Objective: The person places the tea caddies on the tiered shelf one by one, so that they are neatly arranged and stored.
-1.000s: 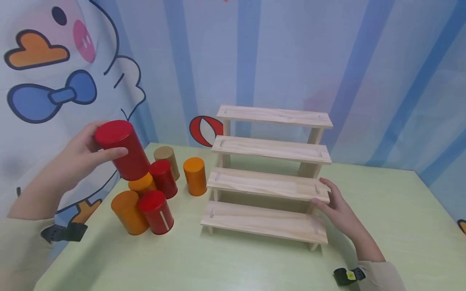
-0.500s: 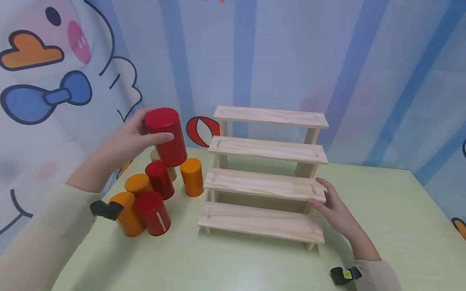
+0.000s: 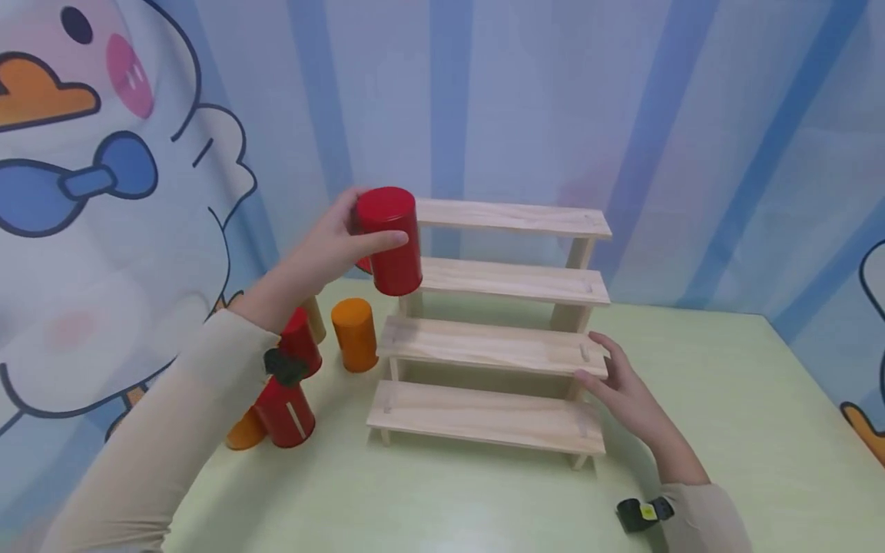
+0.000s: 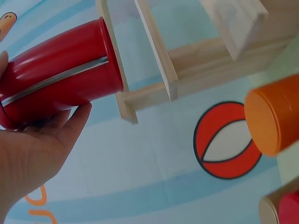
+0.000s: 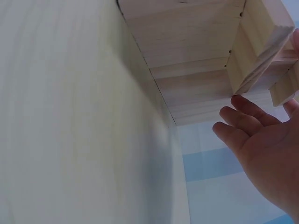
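My left hand [image 3: 325,253] holds a red cylindrical can [image 3: 399,265] upright in the air, in front of the left ends of the upper two steps of a wooden stepped shelf [image 3: 487,346]. In the left wrist view, a silvery seam runs along the can [image 4: 60,77], and the fingers lie around its side. My right hand [image 3: 625,392] grips the right end of the shelf's second step from the bottom, thumb at the front edge and a finger behind. In the right wrist view, several fingers of that hand [image 5: 268,144] extend beside the wooden end [image 5: 254,60].
Left of the shelf stands an orange can [image 3: 356,338]. Further left, partly behind my left arm, are two red cans, the nearer red can [image 3: 286,418] beside another orange can [image 3: 245,432], and a tan can [image 3: 316,319]. A printed curtain [image 3: 525,100] hangs behind the table [image 3: 442,507].
My left hand has carried the red can rightward from above the group of cans to the shelf's upper left. The right hand keeps its hold on the step.
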The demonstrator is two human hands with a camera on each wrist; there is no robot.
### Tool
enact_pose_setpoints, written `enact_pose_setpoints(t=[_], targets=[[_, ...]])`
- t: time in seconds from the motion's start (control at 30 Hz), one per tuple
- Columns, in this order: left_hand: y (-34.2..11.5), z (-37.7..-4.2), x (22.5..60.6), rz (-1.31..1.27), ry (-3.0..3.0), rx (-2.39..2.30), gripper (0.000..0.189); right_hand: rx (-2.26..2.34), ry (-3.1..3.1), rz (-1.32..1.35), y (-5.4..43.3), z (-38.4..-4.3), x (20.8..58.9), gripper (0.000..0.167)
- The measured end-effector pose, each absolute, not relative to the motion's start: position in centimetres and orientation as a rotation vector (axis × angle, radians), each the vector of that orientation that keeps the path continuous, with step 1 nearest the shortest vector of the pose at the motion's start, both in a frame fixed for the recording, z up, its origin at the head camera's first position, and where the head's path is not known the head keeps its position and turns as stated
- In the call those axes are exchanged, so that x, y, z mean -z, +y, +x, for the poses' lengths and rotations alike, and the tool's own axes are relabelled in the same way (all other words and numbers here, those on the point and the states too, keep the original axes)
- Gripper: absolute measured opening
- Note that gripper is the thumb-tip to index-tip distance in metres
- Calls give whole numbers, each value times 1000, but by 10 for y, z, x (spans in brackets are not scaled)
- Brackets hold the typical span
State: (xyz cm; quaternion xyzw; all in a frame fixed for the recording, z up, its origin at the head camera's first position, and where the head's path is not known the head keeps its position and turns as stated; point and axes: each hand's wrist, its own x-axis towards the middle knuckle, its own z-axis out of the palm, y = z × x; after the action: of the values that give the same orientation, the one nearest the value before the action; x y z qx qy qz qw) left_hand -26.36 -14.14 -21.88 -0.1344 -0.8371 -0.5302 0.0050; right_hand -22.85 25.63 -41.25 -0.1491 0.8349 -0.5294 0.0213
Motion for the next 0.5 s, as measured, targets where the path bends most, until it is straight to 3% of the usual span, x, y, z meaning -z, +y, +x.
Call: enact_pose_setpoints(t=[0.5], targets=[[-75,-288,229,-603,-2426,1948,66,1665,2574,-468,257,-229,413,71]])
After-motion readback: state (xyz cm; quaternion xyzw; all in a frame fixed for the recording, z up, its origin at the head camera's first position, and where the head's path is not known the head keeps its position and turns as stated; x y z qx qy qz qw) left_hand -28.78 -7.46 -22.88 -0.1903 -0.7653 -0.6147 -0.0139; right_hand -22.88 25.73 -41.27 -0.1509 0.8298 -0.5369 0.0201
